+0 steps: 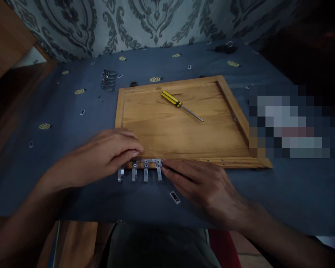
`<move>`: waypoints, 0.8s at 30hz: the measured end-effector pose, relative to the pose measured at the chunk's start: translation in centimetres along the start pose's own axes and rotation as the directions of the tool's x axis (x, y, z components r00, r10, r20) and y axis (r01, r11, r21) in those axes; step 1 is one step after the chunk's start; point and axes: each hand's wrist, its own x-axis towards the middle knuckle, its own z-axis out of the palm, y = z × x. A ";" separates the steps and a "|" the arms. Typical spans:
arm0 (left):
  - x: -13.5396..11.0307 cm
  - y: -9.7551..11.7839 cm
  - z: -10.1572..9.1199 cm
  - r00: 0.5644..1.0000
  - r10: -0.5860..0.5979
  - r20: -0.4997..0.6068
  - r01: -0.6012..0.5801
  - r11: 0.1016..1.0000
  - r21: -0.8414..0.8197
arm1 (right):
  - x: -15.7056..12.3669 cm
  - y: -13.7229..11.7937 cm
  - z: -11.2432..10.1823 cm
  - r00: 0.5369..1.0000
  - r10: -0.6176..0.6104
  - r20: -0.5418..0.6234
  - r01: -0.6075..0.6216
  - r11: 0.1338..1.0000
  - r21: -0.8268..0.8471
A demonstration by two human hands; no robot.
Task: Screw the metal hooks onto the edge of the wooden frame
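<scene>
A wooden framed panel lies flat on the cloth-covered table. Along its near rail sit several silver metal hooks, their curled ends hanging past the edge; cross-head screws show in a middle hook. The rightmost metal hook is held at its right side by the fingertips of my right hand. My left hand rests over the panel's near left corner, fingers curled together above the left hooks; what is in them, if anything, is hidden. On the panel lies a yellow-and-black screwdriver, its tip pointing toward the near right.
A cluster of dark metal hooks lies behind the panel to the left, with small loose bits near it. A black object sits at the back right. The right side is partly pixelated. Patterned fabric hangs behind the table.
</scene>
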 end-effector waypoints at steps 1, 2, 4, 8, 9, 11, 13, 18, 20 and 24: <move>0.1 -0.1 0.3 1.000 -0.002 0.002 0.002 1.000 -0.004 | 0.0 0.0 0.0 1.000 0.005 0.010 -0.005 1.000 -0.001; 0.3 -0.2 0.6 1.000 -0.002 0.000 0.002 1.000 -0.008 | 0.0 0.0 0.0 1.000 0.010 0.014 -0.010 1.000 -0.001; 0.5 -0.3 1.0 1.000 -0.003 -0.005 0.003 1.000 -0.017 | 0.1 0.0 -0.1 1.000 0.014 0.018 -0.014 1.000 0.010; 0.5 0.1 1.4 0.997 -0.027 0.066 0.027 1.000 -0.004 | 0.1 0.0 -0.1 1.000 0.014 0.012 -0.014 0.999 0.031; 0.4 0.2 1.4 0.995 -0.039 0.090 0.038 0.999 0.009 | 0.1 0.0 -0.1 1.000 0.012 0.011 -0.012 0.999 0.031; 0.1 0.5 1.6 0.991 -0.053 0.120 0.048 0.998 0.045 | 0.0 0.0 0.0 1.000 0.010 0.006 -0.011 1.000 0.024; -0.2 0.6 1.8 0.991 -0.050 0.126 0.038 0.994 0.102 | 0.0 0.0 0.0 1.000 0.008 0.002 -0.008 1.000 0.013; -0.3 0.9 2.3 0.991 -0.026 0.130 -0.002 0.978 0.207 | 0.3 -0.1 -0.1 1.000 0.009 -0.005 -0.009 1.000 0.018; -0.2 1.1 2.2 0.992 -0.024 0.124 -0.004 0.975 0.224 | 0.4 -0.1 -0.2 1.000 0.004 -0.009 -0.004 1.000 0.018; 0.0 1.3 2.1 0.992 -0.050 0.114 0.023 0.972 0.234 | 0.4 -0.1 -0.1 1.000 0.010 0.001 -0.010 1.000 0.013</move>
